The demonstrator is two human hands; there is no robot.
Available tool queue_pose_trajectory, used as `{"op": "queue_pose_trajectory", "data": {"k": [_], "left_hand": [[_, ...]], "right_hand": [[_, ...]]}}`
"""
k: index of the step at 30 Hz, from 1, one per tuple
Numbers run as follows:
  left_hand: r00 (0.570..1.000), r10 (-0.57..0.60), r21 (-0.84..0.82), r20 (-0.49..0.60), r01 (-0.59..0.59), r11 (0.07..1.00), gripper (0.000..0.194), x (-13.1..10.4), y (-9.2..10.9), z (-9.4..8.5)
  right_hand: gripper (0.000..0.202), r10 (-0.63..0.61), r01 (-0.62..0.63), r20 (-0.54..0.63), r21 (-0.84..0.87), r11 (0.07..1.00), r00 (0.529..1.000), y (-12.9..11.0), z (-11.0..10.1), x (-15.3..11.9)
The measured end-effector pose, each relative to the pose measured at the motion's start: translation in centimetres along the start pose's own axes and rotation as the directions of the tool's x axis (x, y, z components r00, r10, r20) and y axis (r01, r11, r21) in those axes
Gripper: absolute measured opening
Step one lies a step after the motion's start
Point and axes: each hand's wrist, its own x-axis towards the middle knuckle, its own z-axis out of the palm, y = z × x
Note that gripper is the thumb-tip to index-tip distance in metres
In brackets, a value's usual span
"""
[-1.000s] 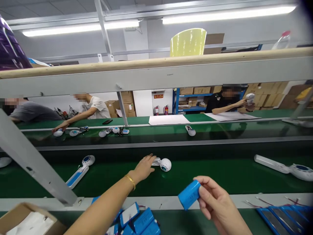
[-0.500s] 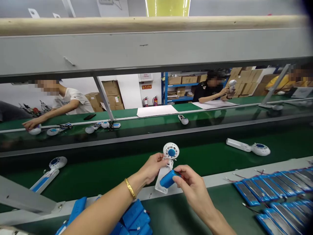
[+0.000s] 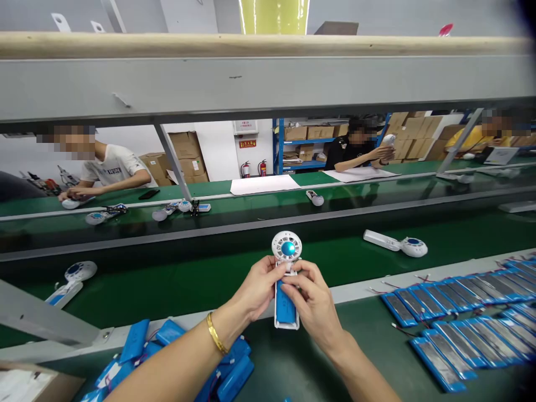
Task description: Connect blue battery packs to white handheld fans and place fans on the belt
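My left hand [image 3: 263,283] grips a white handheld fan [image 3: 287,245] by its neck. The fan has a round slotted head with a shiny blue centre, and its handle is an open casing pointing toward me. A blue battery pack [image 3: 285,304] lies lengthwise inside that casing. The fingers of my right hand [image 3: 312,296] are bent in a pinch at the pack's upper end, close to the neck. Wires there are hidden by my fingers.
Loose blue packs [image 3: 237,377] are heaped below my left forearm. Rows of flat battery packs [image 3: 446,304] lie at right. Other fans [image 3: 412,247] rest on the green belt [image 3: 167,290]. A metal post [image 3: 42,318] stands at left. Co-workers [image 3: 119,167] sit across the line.
The battery pack went from tilted above the handle to lying in it. My right hand moved up toward the neck. Fans on the belt shifted left. The left co-worker drew an arm back.
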Motion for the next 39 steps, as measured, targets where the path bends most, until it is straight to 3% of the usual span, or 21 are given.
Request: {"op": "queue_pose_trajectory", "data": {"k": [5,7,9,11,13,15,18,20,22,25,30,34,37,39], "left_hand": [[0.995,0.048,0.041,-0.091,-0.045,0.998,0.027,0.1,-0.7,0.0],[0.991,0.029,0.082,-0.132,-0.019,0.996,0.021,1.0,-1.2,-0.7],[0.98,0.025,0.165,-0.198,0.008,0.986,0.016,2.4,-1.8,-2.0],[0.955,0.038,0.278,-0.295,0.048,0.959,0.015,4.1,-2.6,-3.9],[0.919,0.061,0.4,-0.39,0.109,0.91,0.017,5.6,-3.1,-6.2],[0.883,0.09,0.511,-0.461,0.181,0.84,0.02,6.9,-3.3,-8.6],[0.843,0.141,0.642,-0.519,0.275,0.716,0.024,7.8,-2.7,-11.5],[0.833,0.175,0.708,-0.525,0.314,0.632,0.024,7.7,-2.1,-12.8],[0.838,0.211,0.766,-0.504,0.32,0.558,0.027,7.1,-1.4,-13.5],[0.867,0.27,0.841,-0.419,0.259,0.475,0.034,5.2,-0.4,-13.3],[0.954,0.233,0.887,-0.189,0.064,0.457,0.031,-0.1,0.9,-9.4],[0.993,0.117,0.799,0.029,-0.094,0.594,0.03,-4.5,1.8,-5.2],[0.988,0.068,0.65,0.139,-0.143,0.746,0.035,-6.0,2.2,-3.1],[0.982,0.099,0.591,0.16,-0.176,0.787,0.04,-6.2,2.3,-2.4]], "right_hand": [[0.015,-0.054,0.052,-0.006,-0.185,0.981,0.999,0.8,0.8,0.0],[0.016,0.014,-0.001,0.057,-0.222,0.975,0.998,1.0,0.8,0.0],[0.03,0.143,-0.098,0.161,-0.259,0.961,0.977,0.9,0.2,-0.2],[0.033,0.3,-0.174,0.327,-0.364,0.915,0.896,0.1,-0.7,-0.8],[0.026,0.425,-0.176,0.485,-0.478,0.861,0.764,-1.0,-1.7,-2.0],[0.024,0.483,-0.138,0.605,-0.526,0.839,0.633,-2.1,-2.1,-3.6],[0.034,0.509,-0.094,0.712,-0.535,0.839,0.484,-3.4,-1.3,-5.8],[0.039,0.522,-0.082,0.743,-0.541,0.837,0.418,-3.8,-0.2,-6.7],[0.036,0.528,-0.095,0.755,-0.537,0.838,0.39,-4.0,0.7,-7.0],[0.035,0.513,-0.181,0.751,-0.485,0.856,0.415,-3.8,1.1,-6.6],[0.036,0.517,-0.506,0.628,-0.219,0.834,0.581,-1.6,-0.4,-3.9],[0.036,0.533,-0.673,0.475,0.191,0.714,0.701,-0.4,-1.6,-1.1],[0.03,0.533,-0.649,0.369,0.454,0.611,0.761,-0.8,-1.4,0.1],[0.026,0.536,-0.623,0.336,0.552,0.554,0.774,-1.5,-0.8,0.1]]}}
